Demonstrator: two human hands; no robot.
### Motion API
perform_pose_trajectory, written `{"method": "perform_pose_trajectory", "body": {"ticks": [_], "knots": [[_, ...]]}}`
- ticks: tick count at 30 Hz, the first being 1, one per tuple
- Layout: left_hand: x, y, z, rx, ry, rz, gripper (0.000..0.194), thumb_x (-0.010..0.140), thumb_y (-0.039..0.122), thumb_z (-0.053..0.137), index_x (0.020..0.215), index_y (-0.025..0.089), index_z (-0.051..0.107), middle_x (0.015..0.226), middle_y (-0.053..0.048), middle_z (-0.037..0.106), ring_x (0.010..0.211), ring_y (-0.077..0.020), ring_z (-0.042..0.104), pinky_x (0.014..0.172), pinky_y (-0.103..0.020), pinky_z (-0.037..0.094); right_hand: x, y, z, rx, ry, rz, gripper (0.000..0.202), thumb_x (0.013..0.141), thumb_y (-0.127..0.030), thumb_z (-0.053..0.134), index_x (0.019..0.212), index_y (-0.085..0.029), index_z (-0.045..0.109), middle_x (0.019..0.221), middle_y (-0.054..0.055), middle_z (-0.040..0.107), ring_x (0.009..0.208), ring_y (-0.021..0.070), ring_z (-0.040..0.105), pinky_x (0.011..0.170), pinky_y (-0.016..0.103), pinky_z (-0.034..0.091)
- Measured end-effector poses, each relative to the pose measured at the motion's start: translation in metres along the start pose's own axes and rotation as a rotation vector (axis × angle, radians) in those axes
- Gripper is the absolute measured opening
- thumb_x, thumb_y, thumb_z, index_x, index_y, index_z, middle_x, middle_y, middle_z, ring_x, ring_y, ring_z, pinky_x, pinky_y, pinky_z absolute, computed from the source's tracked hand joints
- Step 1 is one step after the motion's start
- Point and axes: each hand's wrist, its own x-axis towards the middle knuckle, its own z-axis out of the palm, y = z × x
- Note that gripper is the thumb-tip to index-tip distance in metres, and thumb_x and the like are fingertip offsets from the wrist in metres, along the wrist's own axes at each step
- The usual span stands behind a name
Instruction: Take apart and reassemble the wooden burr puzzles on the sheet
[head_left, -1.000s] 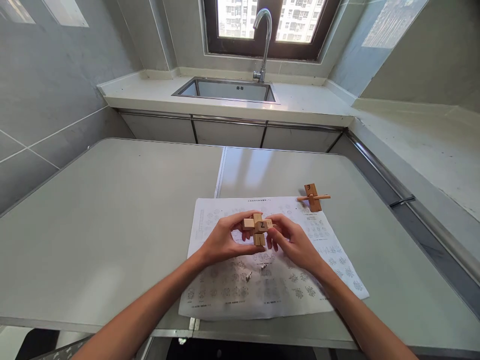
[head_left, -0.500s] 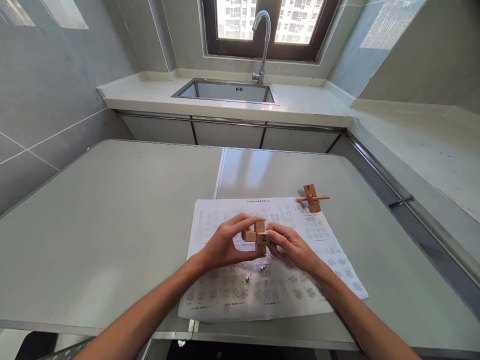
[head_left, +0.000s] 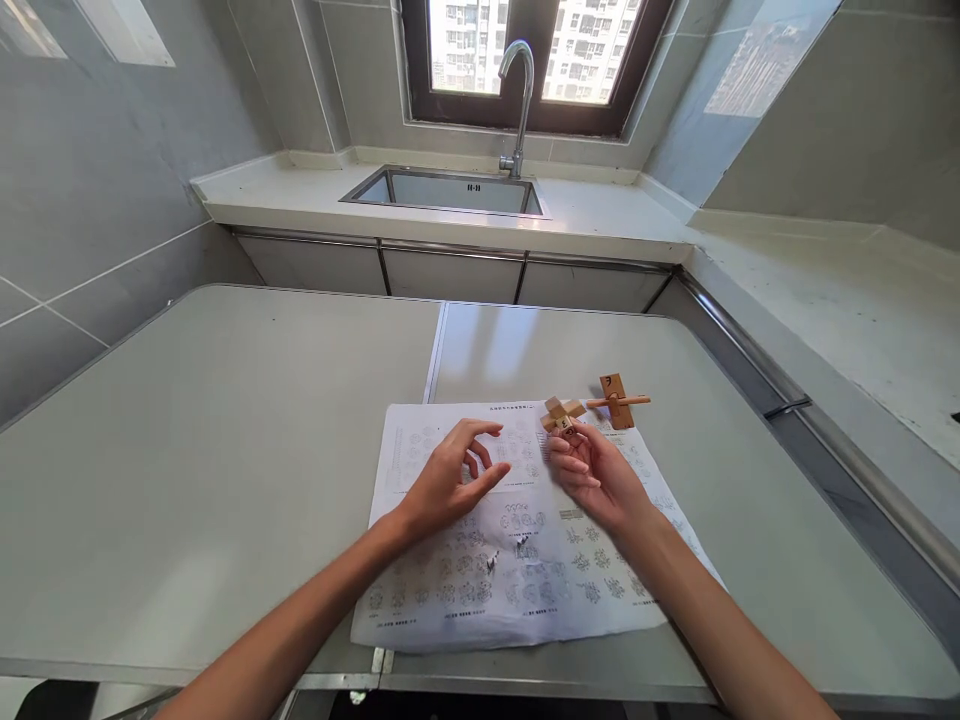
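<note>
In the head view, the left hand (head_left: 456, 472) hovers above the sheet (head_left: 450, 625), empty, its fingers curved and the thumb well apart from them; half a second ago it had the block (head_left: 563, 414) between thumb and fingers, and both hands met over the middle of the sheet. The right hand (head_left: 596, 474) now has the block alone, pinched at its near end between thumb and fingertips, the other fingers curled in; it has moved away from the left hand, forward and to the right. The block, pale wood with several stubby arms, is tilted and turned from before; the face with the large dark mark no longer points up at the camera, and a smaller mark shows beside the fingertips.

The block is now close to the cross (head_left: 616, 402), a browner piece with a thin rod through it, at the far right corner of the sheet; whether block and rod touch I cannot tell; the cross has kept its place. The printed sheet still lies on the table (head_left: 187, 450), with two small torn-looking spots near its middle; the sink (head_left: 450, 190) and tap (head_left: 527, 90) sit lower in the view than before.
</note>
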Motion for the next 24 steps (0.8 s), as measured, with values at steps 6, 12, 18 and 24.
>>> {"method": "perform_pose_trajectory", "body": {"ticks": [6, 12, 18, 24], "knots": [[-0.001, -0.003, 0.003, -0.015, -0.037, 0.008, 0.029, 0.100, 0.034, 0.065, 0.127, 0.023, 0.062, 0.124, -0.008, 0.062, 0.084, -0.0136, 0.065, 0.072, -0.028, 0.058, 0.003, -0.009, -0.009, 0.288, 0.008, -0.019, 0.013, 0.105, -0.018, 0.053, 0.094, -0.024, 0.046, 0.071, -0.006, 0.048, 0.046, 0.0065, 0.049, 0.031, 0.011, 0.042], [-0.001, -0.004, 0.003, -0.018, -0.042, 0.004, 0.027, 0.101, 0.035, 0.062, 0.124, 0.023, 0.064, 0.125, -0.009, 0.062, 0.084, -0.0139, 0.064, 0.074, -0.029, 0.057, 0.003, -0.009, -0.009, 0.251, 0.006, -0.085, 0.006, 0.105, -0.022, 0.055, 0.101, -0.022, 0.051, 0.071, -0.006, 0.048, 0.045, 0.0060, 0.046, 0.032, 0.012, 0.042], [-0.001, -0.001, 0.002, -0.009, -0.071, 0.000, 0.023, 0.100, 0.036, 0.062, 0.116, 0.020, 0.067, 0.117, -0.008, 0.068, 0.080, -0.0138, 0.064, 0.076, -0.030, 0.055, 0.000, 0.009, 0.006, -0.108, -0.003, -0.048, 0.024, 0.086, -0.022, 0.082, 0.087, -0.019, 0.058, 0.072, -0.006, 0.050, 0.048, 0.0035, 0.038, 0.032, 0.009, 0.032], [-0.002, -0.001, 0.001, 0.022, -0.148, -0.041, 0.022, 0.101, 0.036, 0.060, 0.106, 0.018, 0.072, 0.091, -0.004, 0.074, 0.075, -0.0147, 0.062, 0.070, -0.027, 0.050, -0.006, 0.023, 0.019, -0.423, -0.032, -0.047, 0.032, 0.083, -0.035, 0.086, 0.083, -0.018, 0.059, 0.074, -0.004, 0.054, 0.053, 0.0057, 0.041, 0.039, 0.015, 0.030]]}}
